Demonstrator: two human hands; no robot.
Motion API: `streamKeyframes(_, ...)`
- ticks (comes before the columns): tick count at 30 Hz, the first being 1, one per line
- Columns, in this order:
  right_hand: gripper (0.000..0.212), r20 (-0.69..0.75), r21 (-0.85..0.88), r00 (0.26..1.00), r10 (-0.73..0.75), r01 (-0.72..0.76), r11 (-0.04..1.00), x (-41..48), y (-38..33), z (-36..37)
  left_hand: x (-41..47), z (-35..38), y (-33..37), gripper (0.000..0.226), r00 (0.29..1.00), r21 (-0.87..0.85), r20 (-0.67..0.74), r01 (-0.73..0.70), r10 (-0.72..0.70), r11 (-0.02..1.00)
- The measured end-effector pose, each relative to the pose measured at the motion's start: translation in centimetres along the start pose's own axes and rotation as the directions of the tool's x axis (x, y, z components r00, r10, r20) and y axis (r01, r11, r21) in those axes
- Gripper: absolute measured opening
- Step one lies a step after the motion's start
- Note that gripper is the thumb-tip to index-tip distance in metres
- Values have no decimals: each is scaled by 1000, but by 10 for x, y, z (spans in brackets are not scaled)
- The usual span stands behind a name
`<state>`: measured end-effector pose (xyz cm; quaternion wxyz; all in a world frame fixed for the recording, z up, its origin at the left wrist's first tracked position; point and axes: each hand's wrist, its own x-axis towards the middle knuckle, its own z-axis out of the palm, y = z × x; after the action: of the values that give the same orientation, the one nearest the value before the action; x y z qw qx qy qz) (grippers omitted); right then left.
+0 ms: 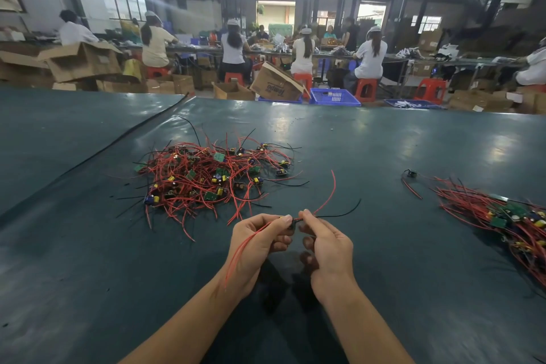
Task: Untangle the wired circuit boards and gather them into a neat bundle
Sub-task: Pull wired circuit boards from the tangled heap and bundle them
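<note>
Red and black wires run between our hands at lower centre: our left hand and right hand, fingers curled, each pinch the leads of one small wired circuit board. A combed bundle of wired boards lies at the right edge. The tangled heap of red-wired green boards at centre left lies unsorted, so we judge much is left.

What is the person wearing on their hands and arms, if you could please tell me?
Nothing that shows. The left hand and the right hand are bare, with no gloves, rings or bracelets in sight. The left forearm and the right forearm are bare too, down to the bottom edge of the picture; no sleeve, cuff or watch appears.
</note>
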<state>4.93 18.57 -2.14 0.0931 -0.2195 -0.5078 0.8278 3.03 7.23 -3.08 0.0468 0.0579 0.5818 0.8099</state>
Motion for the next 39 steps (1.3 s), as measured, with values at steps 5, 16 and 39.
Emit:
streamKeyframes(5,12,-95,51,995,9,-4,999,6,-10,-9,1,0,1,9,1000,-11,8,16,-16,1000)
streamKeyframes(16,5,-143,-27,970,-196,194,981,10,-18,-23,5,-9,7,18,1000,-32,-20,11,-11,999)
streamKeyframes(39,22,49,148,978,-201,192,970,1,-18,-22,9,-7,13,21,977,-360,-165,64,-131,931)
